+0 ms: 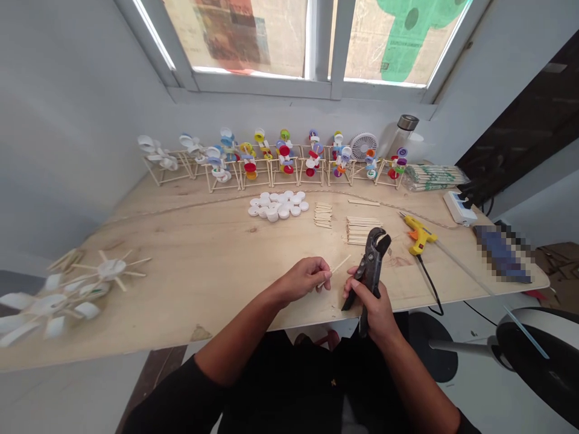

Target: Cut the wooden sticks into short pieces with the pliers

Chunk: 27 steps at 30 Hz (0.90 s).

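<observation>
Clock positions are read from my remote station, with 12 o'clock straight ahead of the hands.

Nearest, the left hand (304, 280) is closed in a pinch on a thin pale wooden stick (339, 269), which projects from the fingers toward 2 o'clock. The right hand (373, 304) clenches the handles of a dark steel plier-type cutter (371, 265), held upright with its curved jaws parted. The tip of the stick lies just beside the jaws, not touching them. Both hands work above the edge of a smooth, light-toned plywood tabletop (217, 247).

At 12 o'clock lie two stacks of flat wooden craft sticks (362, 230), with a cluster of round white plastic bottle caps (278, 205) farther out at 11 o'clock. At 2 o'clock sits a yellow-and-orange hot glue gun (418, 234), its black cord (429, 283) dropping over the table edge. At 9 o'clock, a blurred white wheel of caps and sticks (111, 269) rests on the table.

Along the far edge stands a row of wooden stick frames carrying multicoloured caps (284, 160). Behind them, at 1 o'clock, are a small white fan (363, 146) and a clear bottle with a steel lid (402, 135).
</observation>
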Motion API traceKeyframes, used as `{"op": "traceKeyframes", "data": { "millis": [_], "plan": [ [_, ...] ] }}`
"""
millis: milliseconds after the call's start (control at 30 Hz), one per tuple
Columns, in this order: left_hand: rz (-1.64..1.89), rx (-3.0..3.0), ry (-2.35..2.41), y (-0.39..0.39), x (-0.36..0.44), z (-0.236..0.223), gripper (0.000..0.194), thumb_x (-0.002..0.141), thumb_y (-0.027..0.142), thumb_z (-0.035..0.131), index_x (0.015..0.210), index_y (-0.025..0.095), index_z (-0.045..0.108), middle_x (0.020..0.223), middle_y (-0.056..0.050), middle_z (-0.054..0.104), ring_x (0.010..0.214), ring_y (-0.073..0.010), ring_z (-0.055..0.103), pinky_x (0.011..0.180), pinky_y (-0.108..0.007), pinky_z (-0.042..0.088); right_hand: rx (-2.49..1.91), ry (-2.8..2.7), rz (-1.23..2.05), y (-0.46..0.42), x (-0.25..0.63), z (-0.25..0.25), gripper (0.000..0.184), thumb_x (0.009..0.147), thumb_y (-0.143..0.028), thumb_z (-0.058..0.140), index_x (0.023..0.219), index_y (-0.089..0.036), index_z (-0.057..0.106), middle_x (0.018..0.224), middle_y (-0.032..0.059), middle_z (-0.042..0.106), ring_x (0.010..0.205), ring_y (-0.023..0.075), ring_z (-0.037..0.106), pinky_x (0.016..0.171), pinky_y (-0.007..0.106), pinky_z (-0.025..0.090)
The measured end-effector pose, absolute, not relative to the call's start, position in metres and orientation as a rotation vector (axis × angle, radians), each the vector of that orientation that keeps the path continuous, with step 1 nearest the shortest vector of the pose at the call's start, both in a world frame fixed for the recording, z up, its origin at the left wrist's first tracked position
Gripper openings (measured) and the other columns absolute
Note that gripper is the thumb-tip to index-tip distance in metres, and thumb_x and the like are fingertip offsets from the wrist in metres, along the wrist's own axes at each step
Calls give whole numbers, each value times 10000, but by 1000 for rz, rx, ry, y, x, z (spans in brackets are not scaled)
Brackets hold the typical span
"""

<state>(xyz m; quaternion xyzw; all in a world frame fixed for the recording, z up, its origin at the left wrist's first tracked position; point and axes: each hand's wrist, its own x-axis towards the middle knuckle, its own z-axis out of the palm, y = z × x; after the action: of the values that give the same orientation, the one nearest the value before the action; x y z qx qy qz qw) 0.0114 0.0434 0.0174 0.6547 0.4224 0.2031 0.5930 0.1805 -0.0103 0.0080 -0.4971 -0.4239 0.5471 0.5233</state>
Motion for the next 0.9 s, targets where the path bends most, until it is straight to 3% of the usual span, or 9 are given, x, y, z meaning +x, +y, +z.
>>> {"op": "traceKeyframes", "data": {
  "millis": [233, 900],
  "plan": [
    [421, 1107, 739, 32, 1, 18, 258, 783, 396, 524, 805, 145, 467, 641, -18, 631, 387, -50, 442, 411, -186, 301, -1235, -1015, 1259, 4, 166, 18, 185, 745, -287, 596, 883, -171, 559, 586, -33, 567, 568, 130, 527, 571, 255, 411],
    [375, 1032, 791, 36, -1, 17, 314, 724, 428, 590, 800, 149, 468, 658, -37, 664, 382, -67, 507, 370, -180, 254, -1294, -957, 1178, 6, 159, 9, 202, 703, -299, 632, 840, -171, 557, 579, -37, 551, 523, 120, 520, 521, 243, 413]
  ]
}}
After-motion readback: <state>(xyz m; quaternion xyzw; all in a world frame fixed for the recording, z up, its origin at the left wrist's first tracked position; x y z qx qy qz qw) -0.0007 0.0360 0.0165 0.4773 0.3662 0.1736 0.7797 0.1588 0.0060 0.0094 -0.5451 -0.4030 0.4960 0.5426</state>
